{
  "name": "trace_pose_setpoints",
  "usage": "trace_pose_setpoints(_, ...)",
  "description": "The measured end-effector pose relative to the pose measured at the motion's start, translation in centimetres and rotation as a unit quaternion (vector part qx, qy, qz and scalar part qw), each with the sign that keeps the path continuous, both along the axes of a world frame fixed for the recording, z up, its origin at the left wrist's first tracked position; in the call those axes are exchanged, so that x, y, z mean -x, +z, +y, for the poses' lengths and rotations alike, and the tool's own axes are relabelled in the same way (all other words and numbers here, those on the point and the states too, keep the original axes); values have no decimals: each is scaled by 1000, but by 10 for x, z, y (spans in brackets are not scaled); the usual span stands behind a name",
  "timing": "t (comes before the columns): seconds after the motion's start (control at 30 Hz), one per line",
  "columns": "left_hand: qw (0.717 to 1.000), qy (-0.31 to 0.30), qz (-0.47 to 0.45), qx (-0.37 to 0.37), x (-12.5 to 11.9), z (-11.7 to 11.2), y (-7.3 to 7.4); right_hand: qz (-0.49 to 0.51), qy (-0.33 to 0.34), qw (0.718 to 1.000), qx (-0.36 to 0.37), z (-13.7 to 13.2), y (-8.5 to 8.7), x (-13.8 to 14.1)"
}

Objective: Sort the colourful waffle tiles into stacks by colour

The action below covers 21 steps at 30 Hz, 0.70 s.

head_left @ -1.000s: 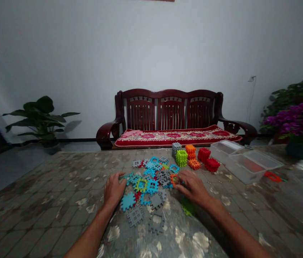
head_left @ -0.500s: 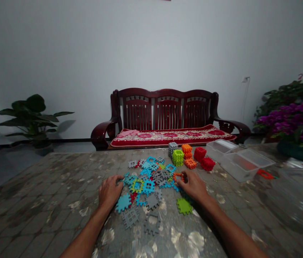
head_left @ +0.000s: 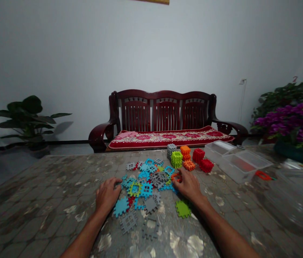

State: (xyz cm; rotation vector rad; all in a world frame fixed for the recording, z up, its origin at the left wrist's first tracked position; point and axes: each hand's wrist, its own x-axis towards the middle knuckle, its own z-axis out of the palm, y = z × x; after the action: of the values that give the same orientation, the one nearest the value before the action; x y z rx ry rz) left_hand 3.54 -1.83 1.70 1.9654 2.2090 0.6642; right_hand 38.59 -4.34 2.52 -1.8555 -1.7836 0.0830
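Observation:
A heap of flat interlocking plastic tiles (head_left: 147, 179) in blue, grey, red and green lies on the table in front of me. My left hand (head_left: 107, 195) rests palm down at the heap's left edge, fingers curled on a teal tile. My right hand (head_left: 187, 184) sits at the heap's right edge, its fingers pinched on an orange tile (head_left: 175, 176). A green tile (head_left: 183, 209) lies just under my right wrist. Beyond the heap stand built cubes: grey (head_left: 171, 149), green (head_left: 176, 159), orange (head_left: 185, 152) and red (head_left: 199, 155).
Two open clear plastic boxes (head_left: 244, 165) stand at the right, with an orange piece (head_left: 262, 175) beside them. A clear sheet covers the patterned table (head_left: 46, 200). A wooden bench (head_left: 164, 122), a leafy plant (head_left: 26, 118) and purple flowers (head_left: 296, 122) lie beyond.
My right hand has drawn back from over the heap and pinched an orange tile at its right edge, which uncovered the green tile. My left hand has stayed in place.

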Motion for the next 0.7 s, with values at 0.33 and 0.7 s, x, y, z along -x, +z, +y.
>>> trace_pose_setpoints(0.33, 1000, 1, 9, 10, 1, 0, 0, 175, -46, 972, -148, 26, -14, -51)
trace_pose_setpoints(0.7, 1000, -3, 14, 9, 2, 2, -2, 131, -112, 980, -102, 46, -12, -67)
